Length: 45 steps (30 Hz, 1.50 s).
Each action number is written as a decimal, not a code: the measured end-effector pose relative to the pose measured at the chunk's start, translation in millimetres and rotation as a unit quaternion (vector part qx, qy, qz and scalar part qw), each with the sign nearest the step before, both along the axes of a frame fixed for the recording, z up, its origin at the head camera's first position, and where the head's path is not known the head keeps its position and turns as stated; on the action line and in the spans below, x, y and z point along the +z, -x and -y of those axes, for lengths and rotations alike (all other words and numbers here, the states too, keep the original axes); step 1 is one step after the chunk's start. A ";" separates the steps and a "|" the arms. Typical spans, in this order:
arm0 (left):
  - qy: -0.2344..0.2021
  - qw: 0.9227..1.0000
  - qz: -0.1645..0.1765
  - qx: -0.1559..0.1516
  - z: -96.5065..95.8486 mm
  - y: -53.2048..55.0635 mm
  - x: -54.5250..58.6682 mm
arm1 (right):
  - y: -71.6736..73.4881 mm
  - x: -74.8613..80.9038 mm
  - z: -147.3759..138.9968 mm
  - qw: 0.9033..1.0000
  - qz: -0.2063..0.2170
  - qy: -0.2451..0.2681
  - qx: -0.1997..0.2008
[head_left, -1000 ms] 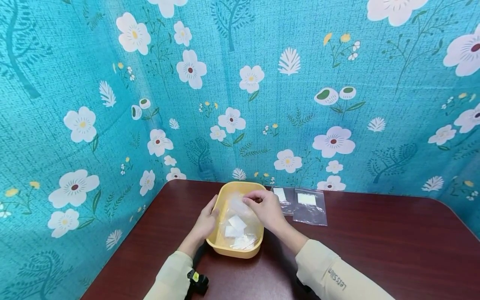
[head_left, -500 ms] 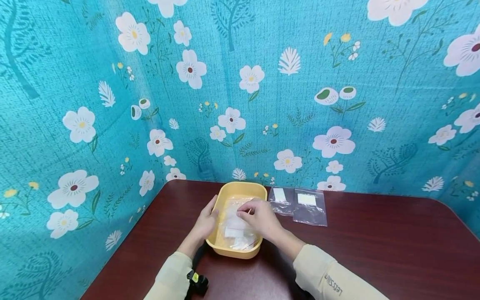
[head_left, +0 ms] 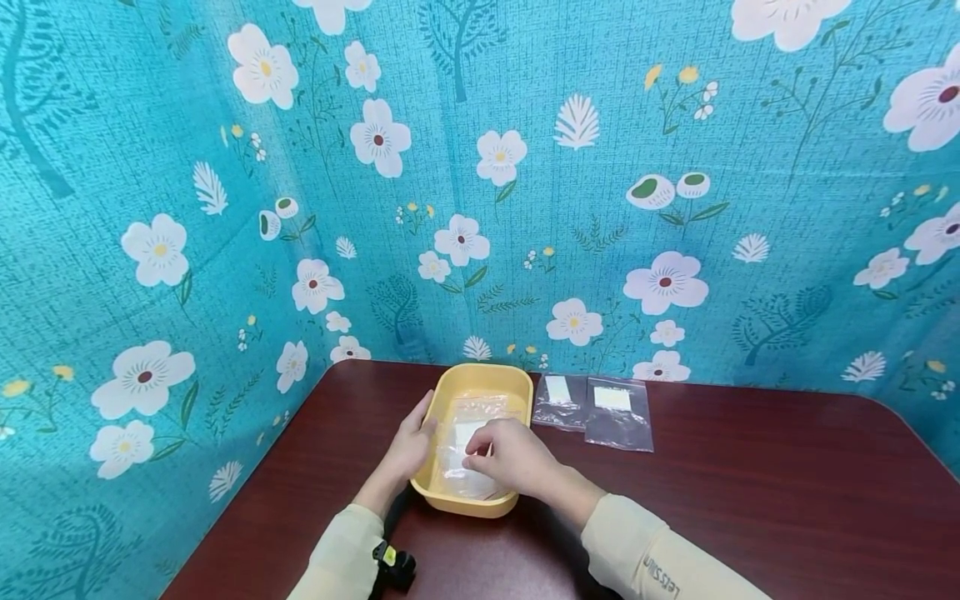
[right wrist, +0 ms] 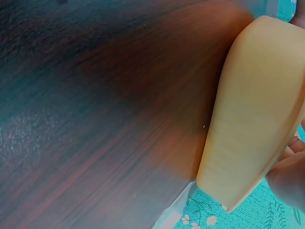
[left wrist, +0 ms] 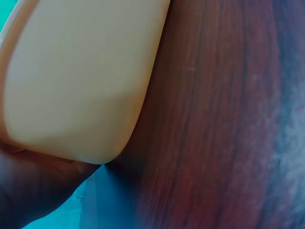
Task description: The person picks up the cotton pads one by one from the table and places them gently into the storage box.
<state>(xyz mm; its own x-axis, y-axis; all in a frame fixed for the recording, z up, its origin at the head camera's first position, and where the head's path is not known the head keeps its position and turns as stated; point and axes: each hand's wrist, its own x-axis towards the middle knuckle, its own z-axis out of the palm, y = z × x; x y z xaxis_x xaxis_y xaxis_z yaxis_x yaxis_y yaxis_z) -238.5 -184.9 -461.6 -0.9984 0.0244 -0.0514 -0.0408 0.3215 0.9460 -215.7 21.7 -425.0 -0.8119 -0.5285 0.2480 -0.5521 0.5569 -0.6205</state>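
A yellow plastic bin (head_left: 468,506) stands on the table, with clear zip bags (head_left: 480,406) and white slips (head_left: 467,429) in it. My left hand (head_left: 407,448) grips the bin's left side, thumb at the rim; the left wrist view shows this hand (left wrist: 38,186) against the bin's wall (left wrist: 81,81). Over the bin's near right part, my right hand (head_left: 512,457) has thumb and forefinger together, seemingly pinching the top bag; the hand hides the exact contact. In the right wrist view, only part of the right hand (right wrist: 288,179) shows beyond the bin (right wrist: 257,105).
Two clear zip bags with white labels lie flat right of the bin: a left bag (head_left: 553,417) and a right bag (head_left: 621,433). The dark red wooden table (head_left: 750,483) meets a blue flowered cloth (head_left: 600,250) at the back and left.
My right hand has moved toward the bin's near side, drawing a clear bag along. That bag now lies flatter over the white slips. The left hand keeps its grip on the bin.
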 end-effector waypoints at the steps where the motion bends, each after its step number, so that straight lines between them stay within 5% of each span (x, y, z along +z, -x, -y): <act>1: 0.000 1.000 0.001 0.001 0.2 -0.1 -0.1 | -0.3 0.1 0.3 1.000 0.000 -0.004 0.001; 12: -0.005 1.000 -0.008 -0.003 1.4 -0.5 -0.3 | -2.6 1.7 1.9 1.000 0.007 0.003 0.001; 24: -0.002 1.000 -0.004 -0.003 -0.7 -0.4 2.1 | 5.1 3.6 -12.8 0.997 0.019 0.078 0.019; 34: 0.000 1.000 0.006 -0.002 -1.2 0.6 2.4 | 14.8 10.1 -42.0 0.990 0.006 0.143 -0.020; 45: 0.009 1.000 0.014 0.005 -3.2 0.2 3.5 | 28.9 1.0 -100.1 0.985 0.013 0.143 -0.096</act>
